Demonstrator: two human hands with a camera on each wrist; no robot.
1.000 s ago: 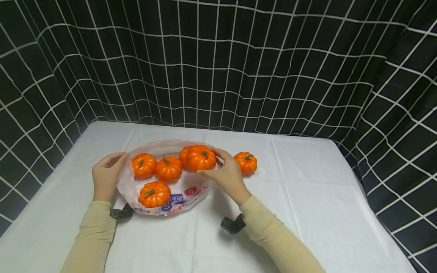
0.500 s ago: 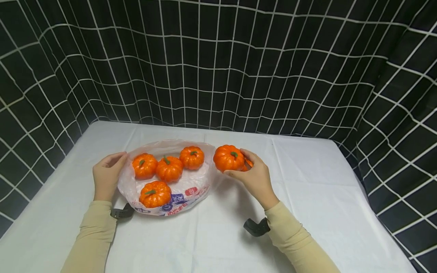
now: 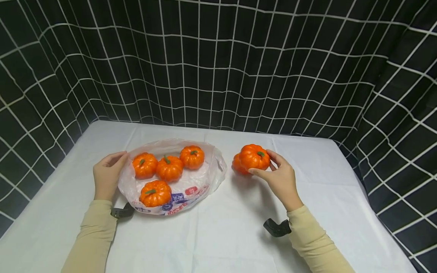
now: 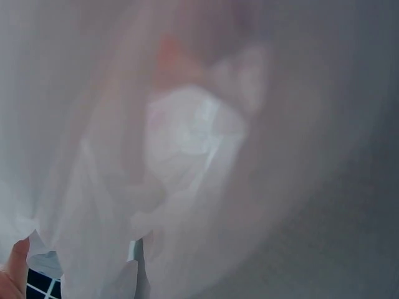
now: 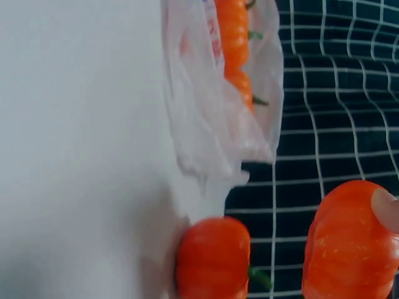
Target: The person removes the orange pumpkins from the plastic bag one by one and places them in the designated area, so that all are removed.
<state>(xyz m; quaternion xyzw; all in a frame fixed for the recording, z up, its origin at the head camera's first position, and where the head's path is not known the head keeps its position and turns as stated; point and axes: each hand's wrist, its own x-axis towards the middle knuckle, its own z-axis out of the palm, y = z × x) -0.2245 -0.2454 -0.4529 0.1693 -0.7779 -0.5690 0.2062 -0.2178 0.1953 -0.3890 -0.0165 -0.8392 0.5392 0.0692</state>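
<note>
While the left hand [image 3: 108, 172] pinches the bag's rim at the far left, the plastic bag [image 3: 218, 167] sits open on the bench [image 3: 222, 235] with four pumpkins inside: the leftmost pumpkin [image 3: 145, 165] near the pinched rim, the front pumpkin [image 3: 155, 193] closest to the person, then the middle pumpkin [image 3: 169, 168] and the right-hand pumpkin [image 3: 192, 157] further back. Just right of the bag, the loose pumpkin [image 3: 237, 165] rests on the bench, partly hidden in the head view by the held pumpkin [image 3: 252, 157], which the right hand [image 3: 281, 180] grips between thumb and fingers, raised off the bench. The work looks partway along, I judge: four are in, two are out, and one of those two is not set down.

The bag is thin, whitish and translucent, with blue and red print on its near wall and a crumpled right edge. All six pumpkins are orange and ribbed, mostly glossy; the held one looks biggest, perhaps only from being nearer the head camera, and its short green stem points rightward.
</note>
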